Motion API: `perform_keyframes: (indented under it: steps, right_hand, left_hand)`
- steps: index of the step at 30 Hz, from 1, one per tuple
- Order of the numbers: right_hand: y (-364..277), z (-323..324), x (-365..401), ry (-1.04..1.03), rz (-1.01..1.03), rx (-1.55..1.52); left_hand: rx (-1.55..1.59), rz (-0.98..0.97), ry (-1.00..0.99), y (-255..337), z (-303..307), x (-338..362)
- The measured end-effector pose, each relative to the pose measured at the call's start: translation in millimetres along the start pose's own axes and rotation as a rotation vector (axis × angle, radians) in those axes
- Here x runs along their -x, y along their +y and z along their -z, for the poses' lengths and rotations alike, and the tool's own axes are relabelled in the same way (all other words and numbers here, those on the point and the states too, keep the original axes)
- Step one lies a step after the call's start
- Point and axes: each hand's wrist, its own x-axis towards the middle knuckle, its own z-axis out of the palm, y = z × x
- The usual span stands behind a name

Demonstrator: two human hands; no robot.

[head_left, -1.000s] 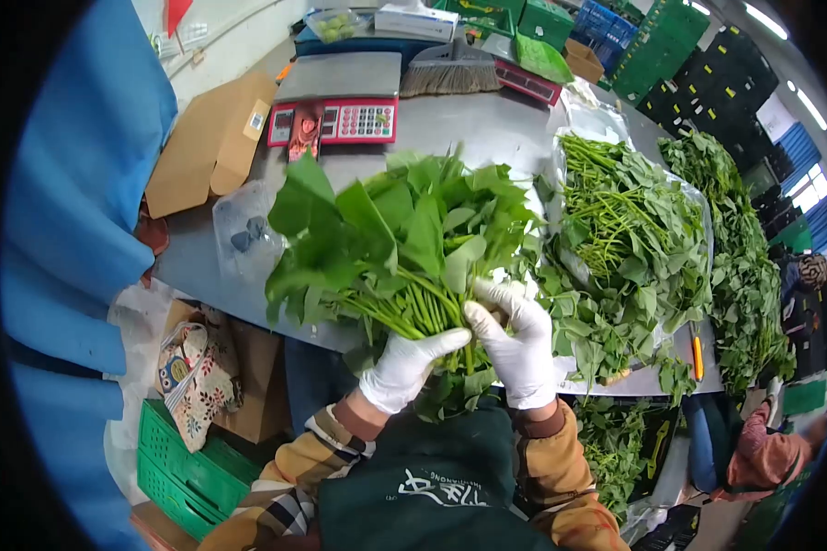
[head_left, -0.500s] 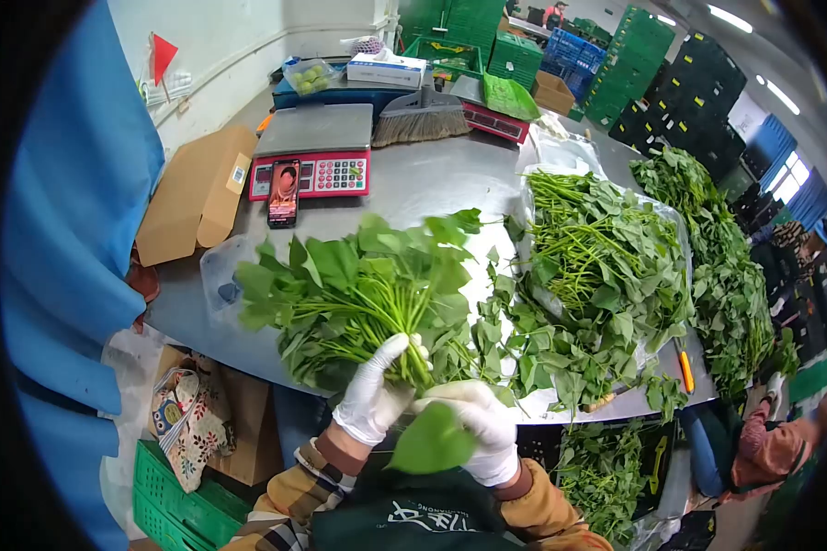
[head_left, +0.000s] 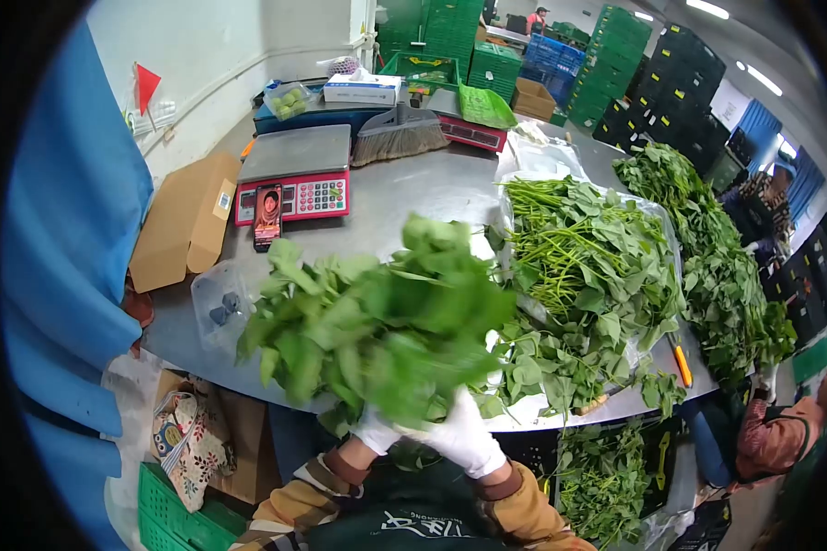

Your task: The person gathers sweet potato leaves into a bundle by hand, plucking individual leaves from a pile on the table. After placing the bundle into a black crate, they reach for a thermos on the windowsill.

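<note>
A large bunch of leafy greens [head_left: 340,321] is held up in front of me, its leaves blurred by motion and fanned over the steel table. My left hand [head_left: 375,432], in a white glove, grips it low down; leaves cover most of those fingers. Against the lower end of the same bunch, my right hand [head_left: 459,437], also gloved, is closed with its thumb side up. The stems in my grip are hidden under the foliage. To the right, a pile of long-stemmed greens [head_left: 588,248] lies on clear plastic.
A red-edged scale [head_left: 317,195] with a phone [head_left: 267,218] leaning on it stands behind the bunch. A brush [head_left: 400,138] lies beyond. An orange-handled tool [head_left: 682,365] rests by the right edge. Below is a crate of greens [head_left: 602,477]; a co-worker [head_left: 781,432] is at far right.
The bunch has tipped so leaves now hide its stems, and it has shifted slightly right. My left hand has dropped lower. The single leaf by my right hand no longer shows separately.
</note>
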Motion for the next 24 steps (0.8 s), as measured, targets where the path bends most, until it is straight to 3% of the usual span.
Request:
perform_keyframes:
  steps: [1,3,5,7,9,10,11,12,13,14,16,19,22,24]
  right_hand:
    - [14.7,-4.7,1.0,-0.026,-0.023,0.061]
    - [-3.7,1.6,2.6,-0.175,-0.073,0.88]
    - [110.3,-5.7,24.4,0.002,0.138,0.211]
    - [111.0,-4.7,22.4,0.167,0.202,0.292]
    - [106.1,2.6,12.3,0.327,0.267,0.387]
    - [90.1,7.3,2.0,0.323,0.194,0.034]
    - [74.2,12.1,-8.5,0.353,0.134,-0.324]
    - [43.5,15.0,-17.5,0.263,-0.048,-1.081]
    - [34.8,24.4,-15.9,0.212,-0.122,-1.05]
    - [22.6,28.6,-18.1,0.078,-0.051,-1.149]
    - [33.5,36.6,-18.3,0.015,-0.07,-1.206]
    - [34.3,49.6,-15.1,0.084,-0.187,-1.192]
    - [54.6,58.2,-18.1,-0.03,-0.043,-1.415]
    - [53.0,57.7,-22.0,-0.052,-0.066,-1.579]
  left_hand:
    - [-0.453,-0.245,0.007,-32.2,-8.9,12.4]
    - [0.011,-0.16,0.079,-11.1,-7.4,7.6]
    - [0.477,-0.045,0.151,11.8,-8.9,5.5]
    - [0.814,0.193,0.154,23.4,-12.1,-1.0]
    - [-0.033,0.031,0.222,51.8,-13.1,-7.5]
    - [-0.423,-0.011,0.311,67.8,-12.8,-12.0]
    - [-0.648,-0.101,0.18,63.7,-14.9,-11.9]
    - [-0.87,-0.198,0.045,59.8,-17.8,-13.4]
    - [-0.922,-0.148,0.017,72.3,-20.0,-16.1]
    - [-0.913,-0.153,0.002,74.1,-21.7,-14.8]
    - [-0.895,-0.155,-0.02,75.2,-26.0,-10.6]
    - [-0.702,-0.17,-0.078,81.5,-20.9,-5.7]
    - [-0.465,-0.224,-0.038,82.3,-12.4,-2.2]
    - [-0.294,-0.263,0.012,80.0,-7.7,-0.9]
